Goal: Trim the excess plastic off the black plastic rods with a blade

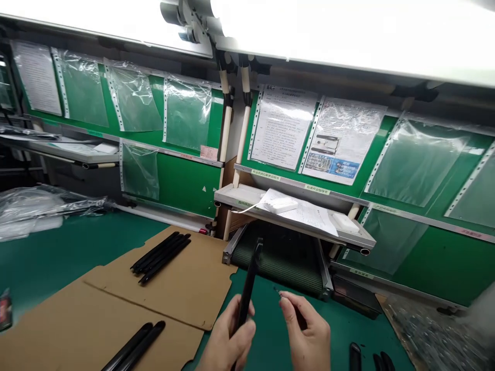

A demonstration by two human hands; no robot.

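My left hand [230,340] is closed around a long black plastic bar [249,281], holding it upright and tilted slightly right, its top end near the shelf. Just to its right, my right hand [307,332] pinches a tiny part [279,293], too small to name, between thumb and forefinger, close to the bar. Both hands hover above the green bench mat [58,252] near its front edge.
A brown cardboard sheet [181,288] on the left carries several black bars [160,257] and two more [133,348] nearer me. A small conveyor belt [282,260] runs under a low shelf [294,214] with papers. More black parts [371,358] lie at lower right. Green backboard with plastic sleeves behind.
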